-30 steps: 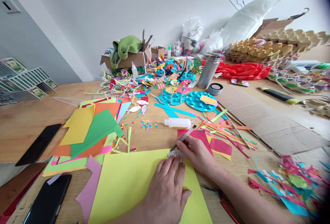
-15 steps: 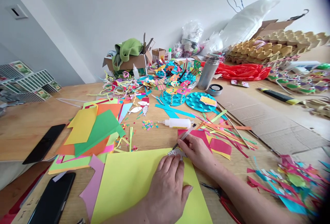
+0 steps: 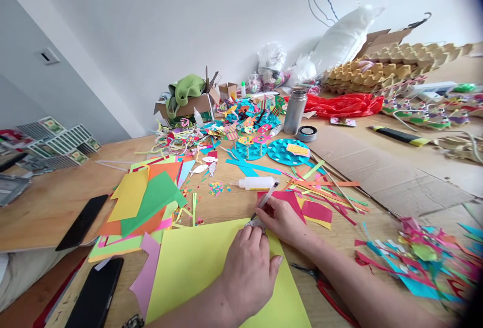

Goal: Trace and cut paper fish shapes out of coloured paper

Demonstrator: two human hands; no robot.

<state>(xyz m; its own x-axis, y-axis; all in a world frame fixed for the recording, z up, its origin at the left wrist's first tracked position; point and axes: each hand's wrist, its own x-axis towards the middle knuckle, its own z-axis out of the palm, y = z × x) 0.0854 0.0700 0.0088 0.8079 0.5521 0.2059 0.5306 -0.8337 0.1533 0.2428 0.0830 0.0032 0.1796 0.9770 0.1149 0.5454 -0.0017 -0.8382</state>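
My left hand (image 3: 249, 273) lies palm down on a yellow paper sheet (image 3: 192, 267), its fingertips pressing a small white paper cutout (image 3: 258, 223) near the sheet's top edge. Most of that cutout is hidden under the fingers. In my right hand (image 3: 285, 221) a pen (image 3: 269, 193) is pinched, its tip down at the cutout's upper left edge. Just beyond lie a dark red paper piece (image 3: 281, 198) and a white glue bottle (image 3: 256, 183) on its side. Red-handled scissors (image 3: 328, 293) rest under my right forearm.
Coloured paper sheets (image 3: 151, 199) and two black phones (image 3: 81, 222) (image 3: 96, 293) are on the left. Paper strips (image 3: 328, 184) and scraps (image 3: 418, 262) lie at right beside flat cardboard (image 3: 377, 167). Farther back stand a metal flask (image 3: 295, 112) and a filled box (image 3: 188, 109).
The camera view has shifted, so the whole scene sits differently in the picture. The pen stands a little more upright, and its tip has moved slightly along the cutout's edge.
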